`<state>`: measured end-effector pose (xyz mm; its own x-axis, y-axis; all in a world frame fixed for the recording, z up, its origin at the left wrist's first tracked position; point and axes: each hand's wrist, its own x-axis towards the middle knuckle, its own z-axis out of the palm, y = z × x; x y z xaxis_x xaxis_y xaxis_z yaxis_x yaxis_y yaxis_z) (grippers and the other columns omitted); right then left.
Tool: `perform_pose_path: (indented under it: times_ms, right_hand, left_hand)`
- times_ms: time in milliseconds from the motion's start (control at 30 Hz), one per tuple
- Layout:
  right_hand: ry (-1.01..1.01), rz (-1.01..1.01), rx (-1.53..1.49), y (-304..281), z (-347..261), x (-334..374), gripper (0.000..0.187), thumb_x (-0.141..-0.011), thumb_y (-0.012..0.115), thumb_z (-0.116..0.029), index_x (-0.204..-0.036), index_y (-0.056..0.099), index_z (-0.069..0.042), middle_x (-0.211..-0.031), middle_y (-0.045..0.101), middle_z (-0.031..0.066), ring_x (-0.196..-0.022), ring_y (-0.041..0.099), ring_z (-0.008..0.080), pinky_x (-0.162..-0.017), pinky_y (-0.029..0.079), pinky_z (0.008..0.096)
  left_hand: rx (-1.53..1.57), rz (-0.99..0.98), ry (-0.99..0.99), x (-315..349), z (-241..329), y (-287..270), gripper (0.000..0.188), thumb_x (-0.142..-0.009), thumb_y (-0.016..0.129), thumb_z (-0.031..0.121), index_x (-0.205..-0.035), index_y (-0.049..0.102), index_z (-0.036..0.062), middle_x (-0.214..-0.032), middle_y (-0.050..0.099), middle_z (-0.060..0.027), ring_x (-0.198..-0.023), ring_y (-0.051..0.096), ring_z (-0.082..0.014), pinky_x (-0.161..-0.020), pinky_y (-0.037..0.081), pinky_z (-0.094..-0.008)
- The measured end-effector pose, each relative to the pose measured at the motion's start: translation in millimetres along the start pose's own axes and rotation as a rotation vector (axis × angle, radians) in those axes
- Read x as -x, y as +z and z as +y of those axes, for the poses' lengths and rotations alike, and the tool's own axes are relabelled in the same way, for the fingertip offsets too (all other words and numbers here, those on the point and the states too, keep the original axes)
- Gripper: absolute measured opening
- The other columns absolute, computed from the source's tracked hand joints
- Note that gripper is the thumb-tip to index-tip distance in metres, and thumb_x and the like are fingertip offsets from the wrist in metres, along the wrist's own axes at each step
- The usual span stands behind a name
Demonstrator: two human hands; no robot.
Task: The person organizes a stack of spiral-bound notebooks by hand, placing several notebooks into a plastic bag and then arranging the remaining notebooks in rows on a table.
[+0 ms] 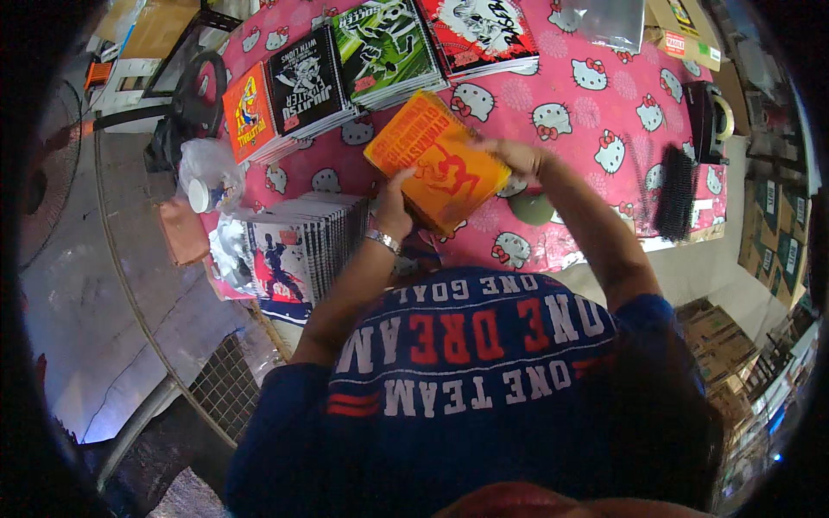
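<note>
An orange spiral notebook (436,173) with a red figure on its cover is held tilted above the table, just in front of my chest. My left hand (394,212), with a watch on the wrist, is closed on its lower left edge, thumb on the cover. At its right edge is my right hand (516,159), slightly blurred, its fingers closed on the corner. Whether more notebooks lie under this one, I cannot tell. Close to my left forearm stands a row of spiral notebooks (289,255) with a dark figure on the front cover.
Across the far side lie stacks of notebooks: orange (250,112), black (306,82), green (387,52) and red (480,34). They rest on a pink patterned tablecloth (596,112). Black spiral coils (675,192) lie at the right, a plastic bag (207,168) at the left.
</note>
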<state>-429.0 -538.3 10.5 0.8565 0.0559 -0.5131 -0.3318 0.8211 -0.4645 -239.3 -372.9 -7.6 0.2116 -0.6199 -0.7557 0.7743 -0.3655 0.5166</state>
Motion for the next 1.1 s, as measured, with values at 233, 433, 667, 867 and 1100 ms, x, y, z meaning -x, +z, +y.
perform_pose_path:
  times_ms: [233, 433, 667, 867, 1100]
  right_hand:
    - [-0.344, 0.27, -0.002, 17, 42, -39, 0.092, -0.069, 0.063, -0.009, -0.145, 0.011, -0.002, -0.123, 0.052, 0.0147, -0.114, 0.051, 0.0268, -0.1, 0.037, 0.0352]
    - [-0.505, 0.298, 0.0, 28, 42, -45, 0.087, -0.077, 0.064, -0.019, -0.143, 0.01, -0.002, -0.126, 0.05, 0.0163, -0.114, 0.051, 0.0254, -0.099, 0.039, 0.036]
    - [-0.401, 0.383, 0.002, 36, 16, -48, 0.071, -0.084, 0.063, -0.033, -0.136, 0.028, 0.0, -0.123, 0.052, 0.0147, -0.113, 0.052, 0.0234, -0.096, 0.042, 0.0369]
    - [-0.445, 0.402, -0.085, 34, 23, -61, 0.057, -0.084, 0.063, -0.03, -0.127, 0.041, 0.0, -0.114, 0.058, 0.0124, -0.1, 0.059, 0.0218, -0.084, 0.05, 0.0349]
    - [-0.335, 0.371, -0.064, 28, 20, -70, 0.048, -0.087, 0.056, -0.031, -0.123, 0.049, -0.001, -0.113, 0.06, 0.01, -0.099, 0.06, 0.0184, -0.086, 0.049, 0.0325]
  left_hand:
    - [-0.172, -0.024, 0.027, -40, 50, -14, 0.041, -0.08, 0.06, 0.021, -0.116, 0.052, 0.0034, -0.111, 0.061, -0.0117, -0.1, 0.061, -0.0259, -0.087, 0.049, -0.0405]
    - [-0.123, -0.092, -0.001, -33, 57, -14, 0.038, -0.08, 0.059, 0.023, -0.113, 0.054, 0.0035, -0.109, 0.061, -0.0112, -0.097, 0.062, -0.0256, -0.086, 0.05, -0.0401]
    - [-0.037, -0.036, -0.026, -28, 58, -7, 0.042, -0.083, 0.055, 0.031, -0.116, 0.053, 0.0055, -0.112, 0.061, -0.0122, -0.099, 0.061, -0.027, -0.088, 0.049, -0.0424]
    - [-0.082, -0.062, -0.018, -34, 62, -7, 0.044, -0.085, 0.05, 0.035, -0.118, 0.052, 0.0056, -0.113, 0.061, -0.012, -0.1, 0.061, -0.0265, -0.089, 0.048, -0.0422]
    - [-0.075, -0.126, 0.003, -33, 64, -6, 0.047, -0.085, 0.049, 0.037, -0.119, 0.051, 0.0047, -0.114, 0.06, -0.0121, -0.102, 0.06, -0.0271, -0.089, 0.048, -0.0434]
